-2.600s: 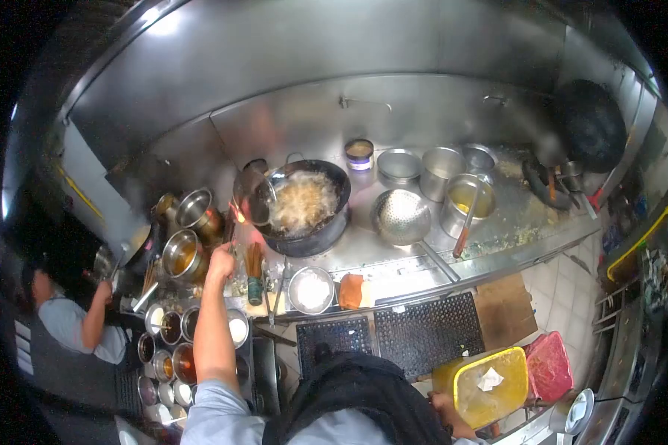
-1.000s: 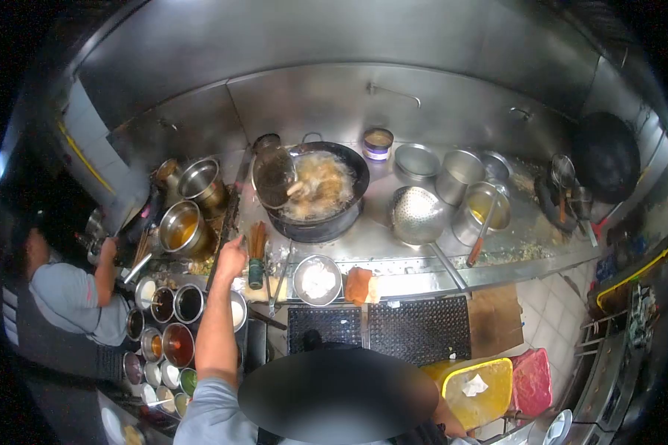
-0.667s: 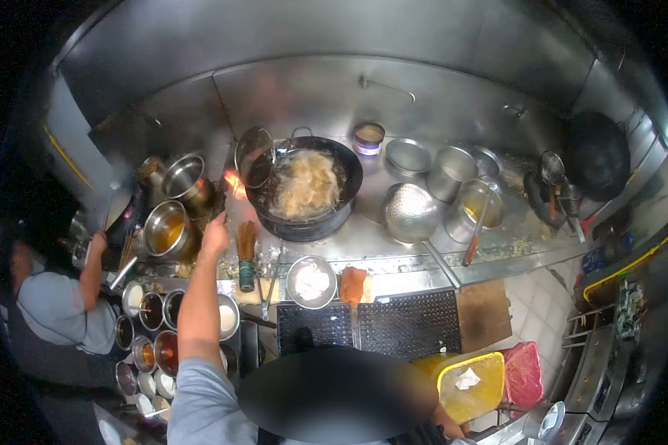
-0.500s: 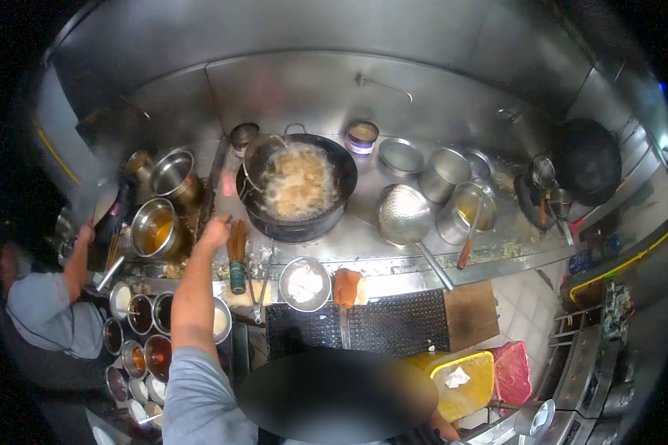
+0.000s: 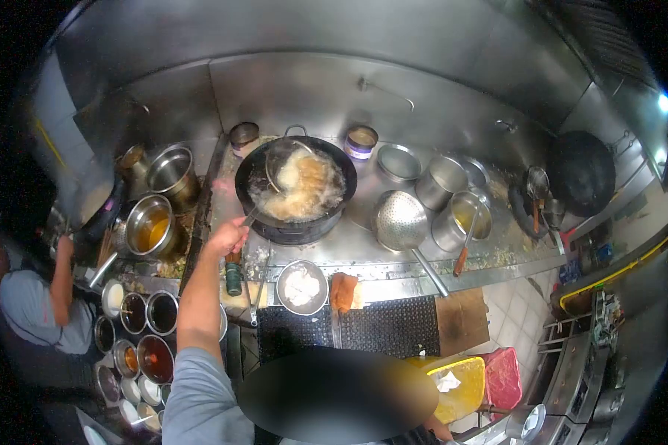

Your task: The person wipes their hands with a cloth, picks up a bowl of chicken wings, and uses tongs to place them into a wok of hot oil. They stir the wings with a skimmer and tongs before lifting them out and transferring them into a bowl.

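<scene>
My left hand (image 5: pixel 228 237) is closed around the handle of a round skimmer (image 5: pixel 274 165), whose head dips into the left side of a large black wok (image 5: pixel 246 194). Pale golden food (image 5: pixel 315 176) fries there in bubbling oil. Just below this hand stands a bamboo wok brush (image 5: pixel 233 278) with a green-bound handle, its upper part covered by the hand. Of my right hand (image 5: pixel 439 429), only a sliver shows at the bottom edge beside a blurred dark oval; its fingers are hidden.
A perforated ladle (image 5: pixel 401 220) rests right of the wok near steel pots (image 5: pixel 442 182). In front are a bowl of white stuff (image 5: pixel 303 288) and an orange cloth (image 5: pixel 343 292). Sauce containers (image 5: pixel 156 357) crowd the left, where a co-worker (image 5: pixel 44 308) stands. Yellow (image 5: pixel 460 389) and red bins (image 5: pixel 503 377) sit lower right.
My left hand has moved slightly right and down. The skimmer head has shifted right from the wok's rim into the oil, and the food sits more to the right.
</scene>
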The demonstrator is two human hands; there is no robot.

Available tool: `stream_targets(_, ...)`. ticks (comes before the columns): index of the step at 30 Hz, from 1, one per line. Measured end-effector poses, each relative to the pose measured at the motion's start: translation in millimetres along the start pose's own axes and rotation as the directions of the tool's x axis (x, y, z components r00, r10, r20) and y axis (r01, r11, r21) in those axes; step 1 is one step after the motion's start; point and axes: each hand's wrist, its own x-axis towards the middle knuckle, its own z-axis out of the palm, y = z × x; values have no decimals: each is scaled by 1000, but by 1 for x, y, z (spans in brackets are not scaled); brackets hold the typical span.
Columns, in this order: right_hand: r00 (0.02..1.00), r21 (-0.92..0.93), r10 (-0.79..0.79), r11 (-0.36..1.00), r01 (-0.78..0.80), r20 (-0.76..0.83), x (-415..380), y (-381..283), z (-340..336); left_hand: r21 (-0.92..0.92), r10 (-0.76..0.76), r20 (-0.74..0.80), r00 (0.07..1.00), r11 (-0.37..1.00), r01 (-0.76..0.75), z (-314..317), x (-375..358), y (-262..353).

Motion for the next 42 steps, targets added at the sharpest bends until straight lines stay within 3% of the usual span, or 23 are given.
stream_targets(2,944,-382,-289,864,328,159,33,19,-11,59,79,76,994,995,-83,2,-5,2)
stream_targets(3,943,-381,-291,863,332,162,33,16,-11,62,81,73,994,994,-86,5,-12,4)
stream_targets(5,996,-134,-86,987,90,38,36,14,-11,256,157,-35,987,956,-143,14,-30,7)
stream_targets(6,995,-130,-87,987,92,45,38,16,-10,263,159,-38,987,954,-143,17,-33,4)
stream_targets(8,998,-89,-55,994,57,24,44,22,-13,571,414,-128,901,774,-274,24,-41,-3)
stream_targets(12,1000,-25,-17,1000,17,13,52,38,-18,705,590,-99,801,610,-362,33,-59,-12)
stream_targets(14,951,-481,-265,820,310,160,51,43,-29,825,778,-27,627,372,-426,32,-53,-25)
stream_targets(15,950,-479,-263,821,311,166,59,50,-35,828,777,-26,629,370,-422,40,-66,-15)
stream_targets(17,920,-601,-266,697,390,288,74,61,-41,814,662,-106,742,487,-317,58,-89,3)
stream_targets(18,919,-598,-265,700,391,291,57,50,-34,817,661,-104,743,484,-315,61,-91,3)
stream_targets(20,992,-422,-123,900,108,-7,3,11,-16,841,697,-86,712,434,-323,66,-94,5)
stream_targets(21,993,-418,-121,902,108,-3,19,22,-19,844,696,-83,713,430,-321,69,-96,6)
stream_targets(23,999,-54,-18,998,21,52,31,24,-19,911,730,-29,682,300,-282,77,-98,7)
stream_targets(26,1000,-118,-7,993,6,-9,17,13,-14,947,714,-52,698,257,-193,88,-101,5)
stream_targets(30,1000,-39,-14,999,15,11,13,17,-11,957,739,-41,673,222,-185,91,-94,-4)
stream_targets(33,999,8,-22,1000,22,37,46,38,-15,936,764,-81,640,278,-214,87,-86,-4)
stream_targets(36,998,25,17,1000,-19,63,55,43,-18,894,817,-56,574,297,-336,68,-81,2)
stream_targets(38,1000,-6,-9,1000,9,16,42,34,-17,896,779,-121,615,353,-270,58,-84,15)
stream_targets(39,1000,-6,-6,1000,6,12,35,30,-17,889,684,-195,703,425,-168,59,-97,34)
stream_targets(42,1000,-17,-4,1000,4,-15,24,21,-16,902,667,-231,709,421,-102,16,-71,33)
